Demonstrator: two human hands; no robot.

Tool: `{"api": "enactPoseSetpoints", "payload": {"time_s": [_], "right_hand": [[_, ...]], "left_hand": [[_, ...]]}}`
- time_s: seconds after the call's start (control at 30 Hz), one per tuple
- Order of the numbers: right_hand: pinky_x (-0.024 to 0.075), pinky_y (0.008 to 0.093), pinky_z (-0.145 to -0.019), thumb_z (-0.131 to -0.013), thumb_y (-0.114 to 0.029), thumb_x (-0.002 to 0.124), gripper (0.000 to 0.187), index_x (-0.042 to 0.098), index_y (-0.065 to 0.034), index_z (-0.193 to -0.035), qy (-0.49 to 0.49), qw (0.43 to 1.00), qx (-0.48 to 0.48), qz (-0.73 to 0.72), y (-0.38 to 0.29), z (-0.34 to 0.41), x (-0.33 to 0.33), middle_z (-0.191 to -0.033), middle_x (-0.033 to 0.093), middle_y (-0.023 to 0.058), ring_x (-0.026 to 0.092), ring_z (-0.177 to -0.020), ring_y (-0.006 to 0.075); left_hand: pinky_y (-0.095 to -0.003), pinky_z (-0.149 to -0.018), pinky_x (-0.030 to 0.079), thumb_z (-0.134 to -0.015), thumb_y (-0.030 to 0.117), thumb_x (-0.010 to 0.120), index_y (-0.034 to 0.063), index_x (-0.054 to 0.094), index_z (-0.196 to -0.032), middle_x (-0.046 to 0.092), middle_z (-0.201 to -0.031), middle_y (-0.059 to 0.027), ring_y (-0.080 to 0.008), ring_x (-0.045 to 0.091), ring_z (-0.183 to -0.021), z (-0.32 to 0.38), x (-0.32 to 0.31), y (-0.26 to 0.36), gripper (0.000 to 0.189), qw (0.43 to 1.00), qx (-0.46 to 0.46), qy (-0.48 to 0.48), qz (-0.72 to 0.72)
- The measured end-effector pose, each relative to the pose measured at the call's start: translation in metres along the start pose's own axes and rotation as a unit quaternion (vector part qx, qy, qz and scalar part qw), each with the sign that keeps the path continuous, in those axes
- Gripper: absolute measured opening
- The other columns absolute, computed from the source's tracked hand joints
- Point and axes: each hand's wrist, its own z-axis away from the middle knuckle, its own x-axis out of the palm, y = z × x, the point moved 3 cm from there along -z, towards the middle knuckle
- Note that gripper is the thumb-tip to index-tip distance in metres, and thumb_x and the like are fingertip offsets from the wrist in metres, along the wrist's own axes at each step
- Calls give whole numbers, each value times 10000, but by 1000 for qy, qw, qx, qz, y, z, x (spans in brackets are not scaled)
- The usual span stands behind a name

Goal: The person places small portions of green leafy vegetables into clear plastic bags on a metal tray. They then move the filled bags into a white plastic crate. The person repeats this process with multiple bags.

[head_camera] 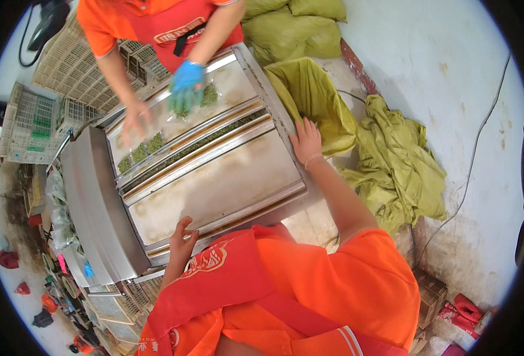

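Observation:
My left hand is at the front edge of a steel table-top machine that looks like a vacuum packing machine. Its fingers are loosely curled and apart, holding nothing. My right hand lies with fingers spread on the machine's right edge, beside the rim of an upright yellow-green woven sack. Across the machine, clear bags of a green, grainy product lie by a steel bar. Another such bag is partly under a co-worker's blue-gloved hand; their bare hand is blurred.
The curved steel cover stands at the machine's left end. Filled sacks are heaped at the back, and crumpled sacks lie by the right wall. Plastic crates are stacked behind. A cable runs along the wall.

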Motion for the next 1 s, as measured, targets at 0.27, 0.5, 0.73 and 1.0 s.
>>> {"api": "enactPoseSetpoints", "payload": {"time_s": [0.27,0.5,0.73,1.0], "right_hand": [[336,380,-972,-912,-302,392,386,542,-17,-1126,55,978,114,-165,61,-53,13,-1222,493,175,441,-1132,334],[452,304,-767,-824,-246,552,351,564,-13,-1086,15,899,111,-423,-45,-74,37,-932,639,137,608,-854,221],[458,299,-770,-767,-174,634,251,620,-38,-978,146,857,141,-473,-21,-12,12,-928,639,114,607,-859,204],[467,328,-486,-789,-185,640,357,504,6,-1059,53,913,337,-224,127,53,16,-771,580,132,561,-556,216]], "left_hand": [[-298,-762,479,-773,122,616,59,485,-1174,598,-1084,-105,-200,633,-858,-1,0,18,426,990,32,-68,-115],[-315,-759,479,-771,138,633,69,541,-1112,618,-1037,-105,-202,638,-851,-5,5,31,360,985,35,-83,-144],[-309,-764,477,-778,141,630,68,546,-1113,628,-1005,-109,-208,639,-846,-13,11,42,353,983,28,-87,-157],[-315,-759,475,-777,144,628,54,547,-1104,631,-1001,-105,-216,637,-854,-23,20,41,349,978,22,-127,-164]]}}
